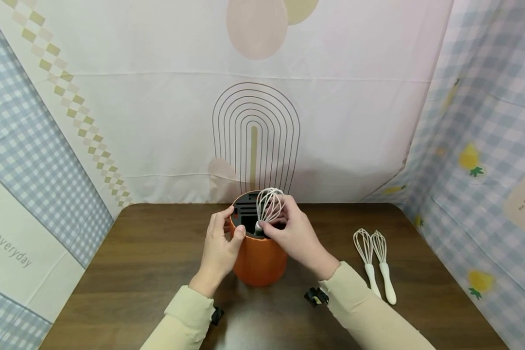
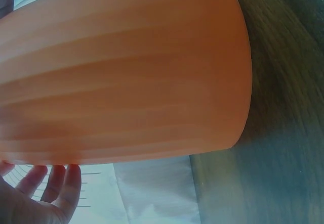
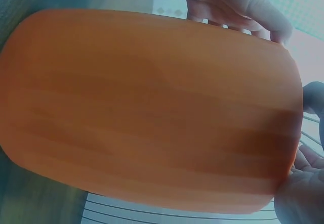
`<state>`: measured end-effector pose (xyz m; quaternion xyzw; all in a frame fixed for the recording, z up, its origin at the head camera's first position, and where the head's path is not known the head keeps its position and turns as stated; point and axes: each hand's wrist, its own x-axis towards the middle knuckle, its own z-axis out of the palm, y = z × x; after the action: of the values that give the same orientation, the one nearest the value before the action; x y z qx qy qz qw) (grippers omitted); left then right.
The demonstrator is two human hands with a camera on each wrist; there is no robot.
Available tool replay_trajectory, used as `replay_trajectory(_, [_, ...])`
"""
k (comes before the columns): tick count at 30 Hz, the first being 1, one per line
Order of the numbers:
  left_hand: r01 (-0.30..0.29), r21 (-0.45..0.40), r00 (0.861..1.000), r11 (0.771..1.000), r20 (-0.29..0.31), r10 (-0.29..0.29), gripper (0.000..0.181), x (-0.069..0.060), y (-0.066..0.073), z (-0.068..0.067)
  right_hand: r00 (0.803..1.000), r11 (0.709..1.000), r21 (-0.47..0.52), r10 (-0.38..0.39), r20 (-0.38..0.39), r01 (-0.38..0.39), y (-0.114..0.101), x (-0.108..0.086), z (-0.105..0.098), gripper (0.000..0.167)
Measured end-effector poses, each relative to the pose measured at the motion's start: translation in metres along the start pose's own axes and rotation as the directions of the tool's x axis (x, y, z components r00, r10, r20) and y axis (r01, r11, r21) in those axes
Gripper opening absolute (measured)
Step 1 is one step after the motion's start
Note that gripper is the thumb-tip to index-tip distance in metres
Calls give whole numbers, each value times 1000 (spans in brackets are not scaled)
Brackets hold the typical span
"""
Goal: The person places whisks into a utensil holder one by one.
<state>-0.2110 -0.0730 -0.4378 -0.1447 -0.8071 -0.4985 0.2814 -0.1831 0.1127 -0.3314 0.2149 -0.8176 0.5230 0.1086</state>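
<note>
On the near right of the dark brown wooden table [image 1: 127,272], two slim white whisks with wire heads [image 1: 386,277] lie side by side, the left handle's end hidden by the pale buttoned sleeve [image 1: 354,301] — a swing of that arm could sweep them askew. Left of them stands the tall orange ribbed cylindrical container [image 1: 260,262]; the left hand [image 1: 216,248] is spread against its left side, thumb at the near rim, and too light a touch might let it twist or tip. The right hand [image 1: 297,236] pinches a white wire-headed whisk [image 1: 267,210], head up, handle angled into the mouth. The handle's depth is hidden, so it could jam against the dark grey slotted insert [image 1: 247,210] — pushing by the soft wires would likely bend them.
</note>
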Motion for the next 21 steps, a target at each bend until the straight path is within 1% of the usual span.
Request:
replay_trajectory(3, [1, 2, 1000, 1000, -1, -1, 52, 0, -1, 0, 999, 999, -23, -38, 3, 38, 2, 0, 0, 62])
replay_trajectory(7, [-2, -1, 1000, 1000, -2, 2, 52, 0, -2, 1, 998, 997, -27, -67, 18, 67, 3, -1, -1, 75])
replay_trajectory(11, [0, 0, 1000, 1000, -4, 0, 51, 0, -1, 1, 996, 996, 7, -85, 38, 85, 3, -3, -2, 83])
replay_trajectory(16, [3, 0, 1000, 1000, -4, -3, 51, 0, -1, 1, 991, 991, 32, -134, 28, 133, 5, -6, -6, 81])
replay_trajectory(21, [-3, -6, 1000, 1000, -11, 3, 51, 0, -1, 1, 981, 981, 37, -189, -28, 190, 6, -11, -14, 71])
